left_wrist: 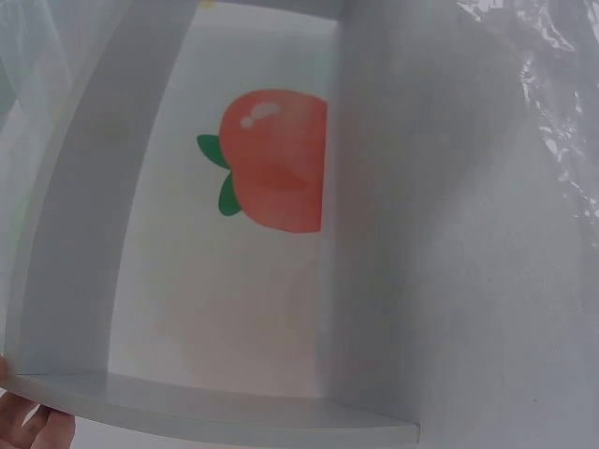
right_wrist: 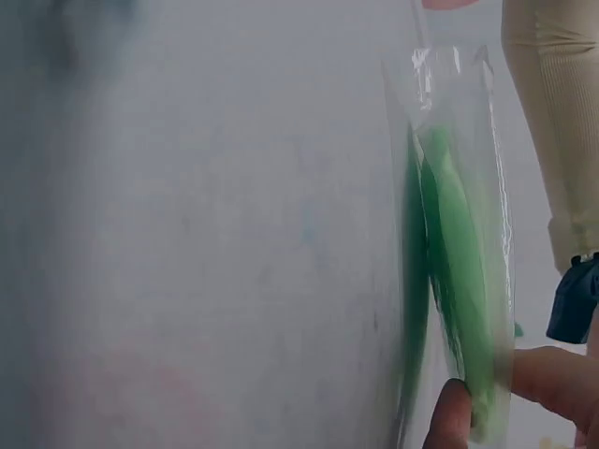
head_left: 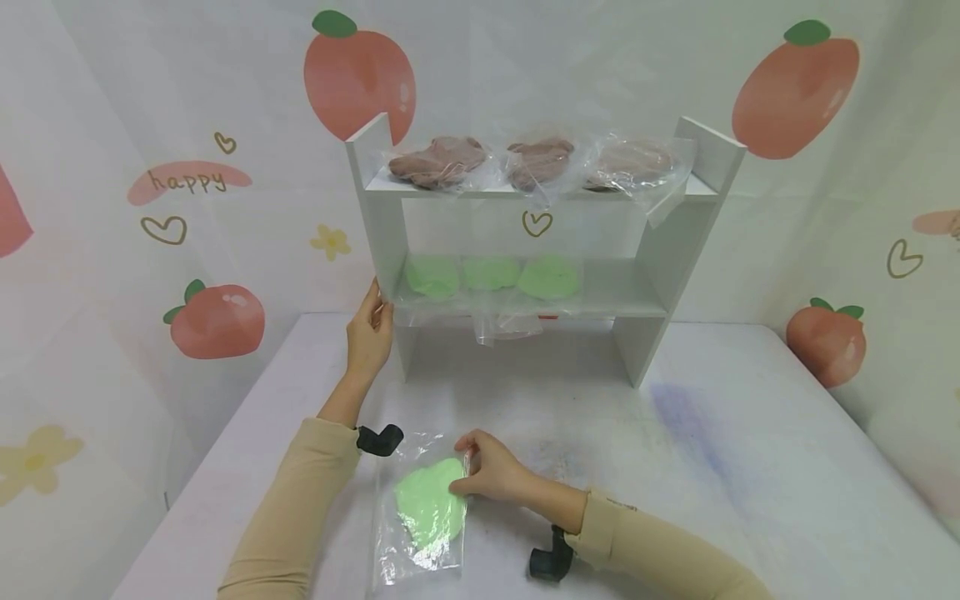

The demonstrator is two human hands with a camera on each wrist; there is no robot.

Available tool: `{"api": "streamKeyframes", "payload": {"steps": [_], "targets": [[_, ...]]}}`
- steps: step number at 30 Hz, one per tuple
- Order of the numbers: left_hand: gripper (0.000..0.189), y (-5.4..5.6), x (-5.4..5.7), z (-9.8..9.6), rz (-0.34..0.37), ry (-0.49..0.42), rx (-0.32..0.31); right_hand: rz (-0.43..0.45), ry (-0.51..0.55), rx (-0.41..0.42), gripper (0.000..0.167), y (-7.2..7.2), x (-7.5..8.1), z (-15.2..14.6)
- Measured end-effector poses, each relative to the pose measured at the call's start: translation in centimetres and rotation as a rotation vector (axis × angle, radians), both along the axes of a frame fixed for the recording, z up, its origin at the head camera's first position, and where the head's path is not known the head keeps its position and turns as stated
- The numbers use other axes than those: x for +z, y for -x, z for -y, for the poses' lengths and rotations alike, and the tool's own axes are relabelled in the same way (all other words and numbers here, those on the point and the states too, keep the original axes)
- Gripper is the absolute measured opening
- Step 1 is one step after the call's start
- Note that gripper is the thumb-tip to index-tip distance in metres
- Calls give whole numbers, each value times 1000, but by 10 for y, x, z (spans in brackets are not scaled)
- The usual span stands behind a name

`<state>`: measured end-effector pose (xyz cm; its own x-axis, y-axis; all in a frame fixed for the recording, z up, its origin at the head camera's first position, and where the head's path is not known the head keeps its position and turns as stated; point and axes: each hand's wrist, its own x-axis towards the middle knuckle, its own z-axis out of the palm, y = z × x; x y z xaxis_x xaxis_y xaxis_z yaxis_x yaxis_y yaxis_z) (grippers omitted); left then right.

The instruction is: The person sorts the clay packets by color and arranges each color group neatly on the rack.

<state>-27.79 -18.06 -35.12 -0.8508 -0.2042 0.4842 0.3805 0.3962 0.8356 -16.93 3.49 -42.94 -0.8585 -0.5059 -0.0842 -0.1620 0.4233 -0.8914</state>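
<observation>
A clear plastic bag (head_left: pixel 382 533) with a flat lump of light green, putty-like stuff (head_left: pixel 431 504) in it is tilted up over the front of the table. My right hand (head_left: pixel 491 471) pinches it by its right edge; in the right wrist view, thumb and fingers (right_wrist: pixel 454 412) lie on either side of the bag. Farther back, my left hand (head_left: pixel 369 333) grips the left side panel of a white two-tier shelf (head_left: pixel 652 300) at the height of its lower board. Only the tips of the left fingers (left_wrist: pixel 51 430) show in the left wrist view.
Several bagged lumps fill the shelf: brown ones (head_left: pixel 540 162) on the top board, green ones (head_left: pixel 491 273) on the lower board, their bag ends hanging over the front edge. The white table (head_left: pixel 720 500) has a purple smudge at right. A fruit-printed sheet (head_left: pixel 600 67) hangs behind.
</observation>
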Motion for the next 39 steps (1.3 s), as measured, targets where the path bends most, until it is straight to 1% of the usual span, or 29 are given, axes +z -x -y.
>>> {"api": "streamKeyframes", "payload": {"steps": [4,6,9,12,13,15,18,20,22,27,32,35,37,39], "targets": [[50,-1,1,-1,2,3,1,53,31,50,50,3,0,-6],[50,-3,3,-1,6,-4,-8,79,43,67,51,4,1,-10],[50,-14,15,-7,15,0,-14,102,52,64,50,5,6,-17],[50,-25,26,-12,27,9,-12,102,57,56,47,7,13,-28],[50,-28,29,-13,31,14,-9,100,65,59,47,8,16,-33],[50,-21,21,-10,14,16,-3,99,83,73,46,10,22,-44],[49,-21,20,-11,12,15,4,99,109,87,48,11,36,-62],[49,-21,20,-11,2,20,8,78,122,86,49,11,46,-75],[49,-22,22,-11,11,11,3,41,142,83,49,12,55,-87],[50,-3,3,-2,-2,-1,-2,-56,228,28,46,13,73,-114],[50,0,1,0,-13,15,6,-145,296,-53,42,13,93,-138],[50,-1,1,0,-21,19,6,-210,289,-80,38,12,105,-151],[50,-1,1,0,-17,19,3,-243,279,-104,39,11,115,-160],[50,-2,1,0,-7,16,-3,-251,274,-139,41,9,124,-168]]}}
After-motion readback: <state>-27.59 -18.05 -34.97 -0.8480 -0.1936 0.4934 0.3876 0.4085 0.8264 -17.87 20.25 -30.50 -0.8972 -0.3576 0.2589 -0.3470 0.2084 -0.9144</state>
